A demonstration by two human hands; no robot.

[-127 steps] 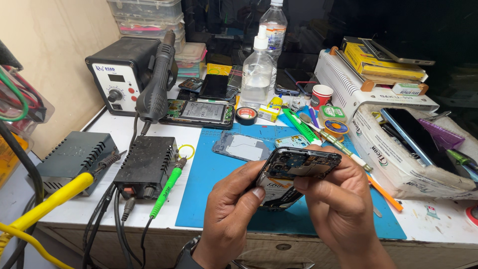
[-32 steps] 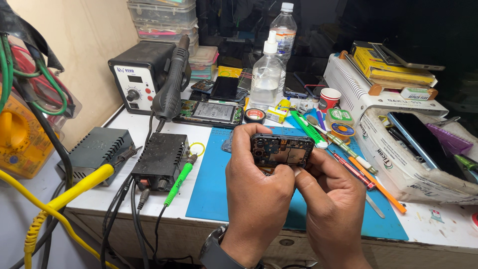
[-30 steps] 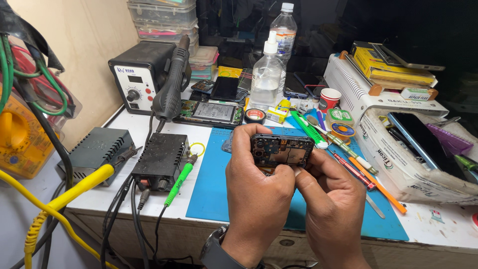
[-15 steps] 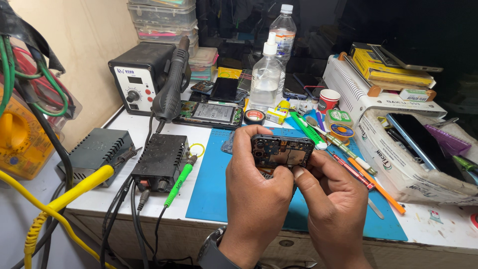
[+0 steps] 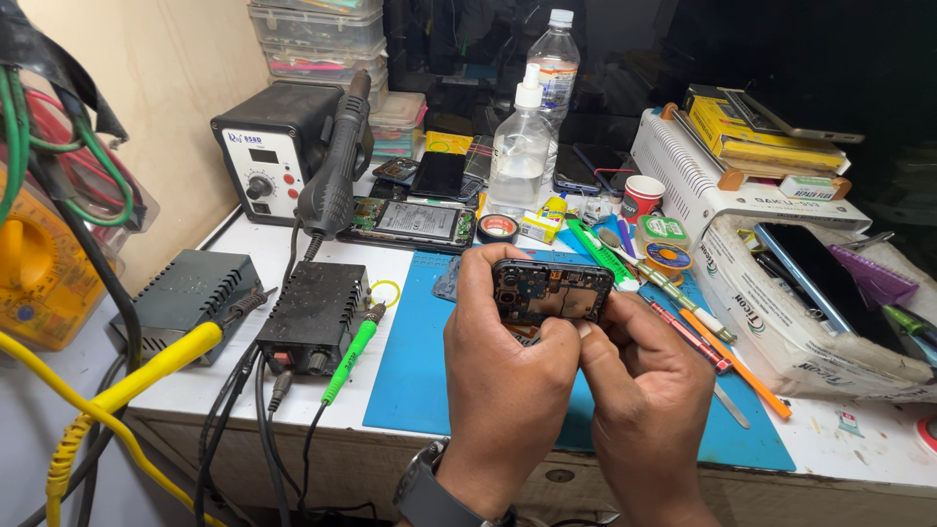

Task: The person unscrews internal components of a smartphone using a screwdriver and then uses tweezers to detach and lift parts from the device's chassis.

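The opened phone [image 5: 552,290], its back cover off and the dark board and camera cluster facing up, is held in the air just above the near part of the blue mat [image 5: 420,376], so the step in hand looks like close work on the phone's lower edge, prising or seating some small part there; the left hand [image 5: 508,376] is wrapped round the phone's left end, fingers curled over its top edge and thumb pressed against the underside, gripping it firmly; the right hand [image 5: 644,385] is closed against the phone's lower right edge, thumb and forefinger drawn together as if pinching at something, though whether a small part or tool sits between them cannot be told; both wrists rise from the near edge of the mat, knuckles toward the camera, the two thumbs nearly touching; the next move seems to call for a steady left grip and fine pressure from the right fingertips; beyond the mat lies a second opened phone [image 5: 410,222], to the mat's left a black power supply [image 5: 314,310], and along its right side a row of screwdrivers [image 5: 717,351].
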